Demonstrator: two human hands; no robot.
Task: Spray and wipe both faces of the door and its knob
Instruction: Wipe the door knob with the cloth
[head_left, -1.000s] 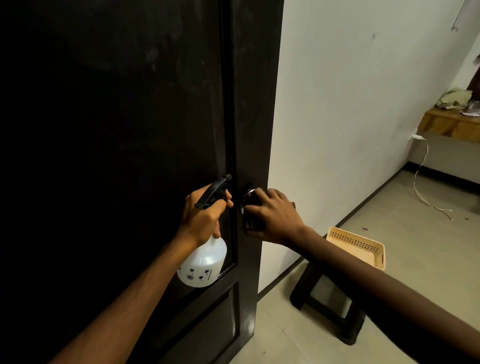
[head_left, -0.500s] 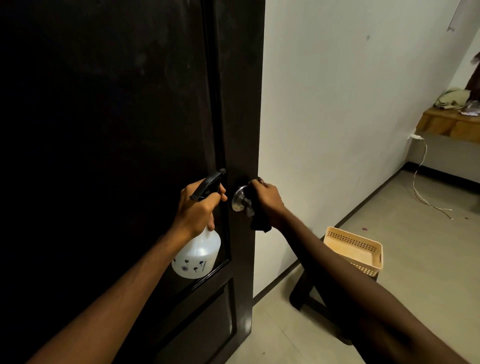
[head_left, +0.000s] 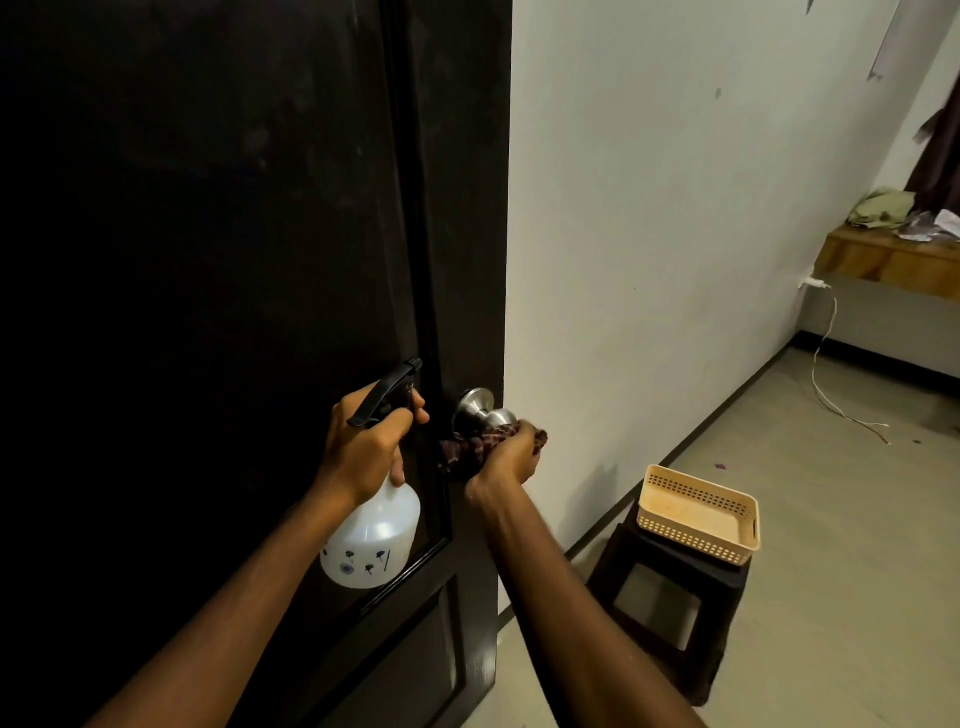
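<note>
A dark panelled door (head_left: 234, 260) fills the left half of the view, its edge facing the white wall. A silver knob (head_left: 480, 408) sticks out near that edge. My right hand (head_left: 511, 454) grips a dark patterned cloth (head_left: 467, 449) bunched against the underside of the knob. My left hand (head_left: 366, 447) holds a white spray bottle (head_left: 374, 535) by its black trigger head, nozzle close to the door face just left of the knob.
A dark stool (head_left: 670, 613) stands by the wall to the right, with a peach perforated basket (head_left: 698, 512) on top. A wooden shelf (head_left: 893, 260) with clutter sits at the far right. A white cable (head_left: 831, 384) trails over the tiled floor.
My right hand has slid from over the knob to below it, so the silver knob and the cloth now show. The left hand and bottle have held their place.
</note>
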